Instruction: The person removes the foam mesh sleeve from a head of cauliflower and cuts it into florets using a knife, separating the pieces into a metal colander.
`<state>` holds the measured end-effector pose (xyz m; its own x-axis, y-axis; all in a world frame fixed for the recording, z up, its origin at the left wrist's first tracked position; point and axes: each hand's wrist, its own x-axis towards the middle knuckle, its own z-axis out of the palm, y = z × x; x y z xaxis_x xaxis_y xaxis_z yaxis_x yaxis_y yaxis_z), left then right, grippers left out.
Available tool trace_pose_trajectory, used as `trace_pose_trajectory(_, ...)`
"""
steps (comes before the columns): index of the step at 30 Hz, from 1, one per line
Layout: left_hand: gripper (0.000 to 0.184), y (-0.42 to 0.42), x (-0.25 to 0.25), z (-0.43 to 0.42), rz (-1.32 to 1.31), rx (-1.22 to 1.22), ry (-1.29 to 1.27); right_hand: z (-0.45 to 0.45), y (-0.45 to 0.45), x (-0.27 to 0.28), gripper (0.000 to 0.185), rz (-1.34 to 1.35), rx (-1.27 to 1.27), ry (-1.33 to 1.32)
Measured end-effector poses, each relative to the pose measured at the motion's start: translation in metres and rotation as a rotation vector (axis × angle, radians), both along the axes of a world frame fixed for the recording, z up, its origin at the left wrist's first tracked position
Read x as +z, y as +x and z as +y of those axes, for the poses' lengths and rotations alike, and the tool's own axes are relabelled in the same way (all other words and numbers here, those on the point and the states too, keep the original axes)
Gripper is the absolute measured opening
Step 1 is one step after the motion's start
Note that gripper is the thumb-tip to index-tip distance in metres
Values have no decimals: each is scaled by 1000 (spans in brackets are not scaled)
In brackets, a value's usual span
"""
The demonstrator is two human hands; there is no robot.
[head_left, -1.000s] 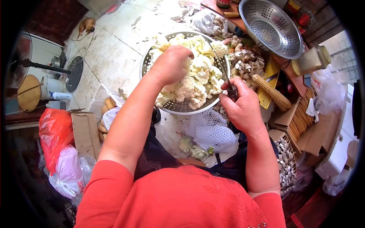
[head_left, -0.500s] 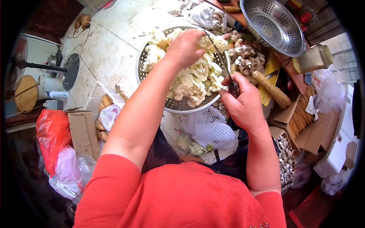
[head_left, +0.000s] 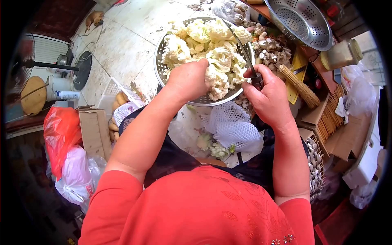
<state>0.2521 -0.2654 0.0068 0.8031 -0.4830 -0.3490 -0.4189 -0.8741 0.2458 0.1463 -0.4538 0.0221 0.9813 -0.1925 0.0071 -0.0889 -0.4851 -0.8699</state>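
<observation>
Cauliflower florets are heaped in a perforated metal colander in front of me. My left hand is closed at the near left side of the heap, its fingertips against a floret; what they pinch is partly hidden. My right hand is wrapped round the dark handle of a knife at the colander's right rim. The thin blade points up and away over the right side of the florets. White foam netting and leafy cauliflower scraps lie below the colander.
Garlic bulbs are piled to the right, beside a bundled brush. An empty colander and a jar stand at upper right. Left are a cardboard box, potatoes and a red bag. A dog lies on the floor.
My left hand has come back from the far part of the heap to its near left side. The colander appears higher in view. My right hand still holds the knife.
</observation>
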Motion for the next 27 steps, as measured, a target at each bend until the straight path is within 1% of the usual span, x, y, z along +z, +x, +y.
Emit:
trace_pose_trajectory(1, 56, 1, -5, 4, -2, 2, -2, 2, 0, -2, 15, -2, 14, -5)
trace_pose_trajectory(3, 53, 12, -12, 12, 21, 108, -262, 5, -1, -3, 16, 9, 16, -10)
trace_pose_trajectory(4, 51, 18, -7, 16, 199, 266, -470, 6, -1, -4, 16, 22, 15, -13)
trace_pose_trajectory(5, 51, 21, 4, 19, 234, 387, -564, 8, -2, -5, 16, 21, 16, -16)
trace_pose_trajectory(7, 50, 31, 8, 27, 422, 622, -944, 11, -2, -8, 16, -6, 38, 8)
trace_pose_trajectory(8, 42, 34, 4, 29, 515, 680, -1151, 11, -1, -9, 17, -8, 56, 8)
trace_pose_trajectory(9, 42, 37, 4, 30, 507, 680, -1158, 13, -1, -7, 17, -15, 62, 4)
trace_pose_trajectory(11, 32, 43, 7, 31, 695, 844, -1439, 16, 1, -2, 17, 99, 71, -18)
trace_pose_trajectory(12, 28, 45, 6, 30, 758, 855, -1503, 18, 1, -6, 18, 61, 78, -24)
trace_pose_trajectory(13, 28, 48, 7, 30, 750, 851, -1511, 20, 0, -3, 17, 112, 78, -15)
trace_pose_trajectory(15, 28, 50, 7, 32, 902, 965, -1681, 24, -2, -4, 17, 86, 103, 15)
trace_pose_trajectory(16, 29, 51, 5, 36, 957, 957, -1689, 25, -4, -4, 17, 80, 123, -2)
trace_pose_trajectory(17, 29, 52, 5, 38, 953, 955, -1691, 26, -5, -4, 17, 77, 125, -2)
trace_pose_trajectory(19, 23, 52, 5, 40, 1079, 924, -1747, 29, -8, -7, 17, 74, 153, -11)
trace_pose_trajectory(20, 23, 52, 4, 39, 1079, 923, -1746, 30, -8, -5, 16, 112, 151, 11)
trace_pose_trajectory(23, 26, 50, 4, 38, 1073, 901, -1738, 32, -8, -7, 17, 102, 153, -13)
trace_pose_trajectory(25, 24, 45, 6, 34, 956, 903, -1706, 32, -9, -11, 18, 95, 155, -22)
trace_pose_trajectory(27, 25, 41, 7, 32, 922, 893, -1679, 32, -9, -15, 18, 88, 157, -30)
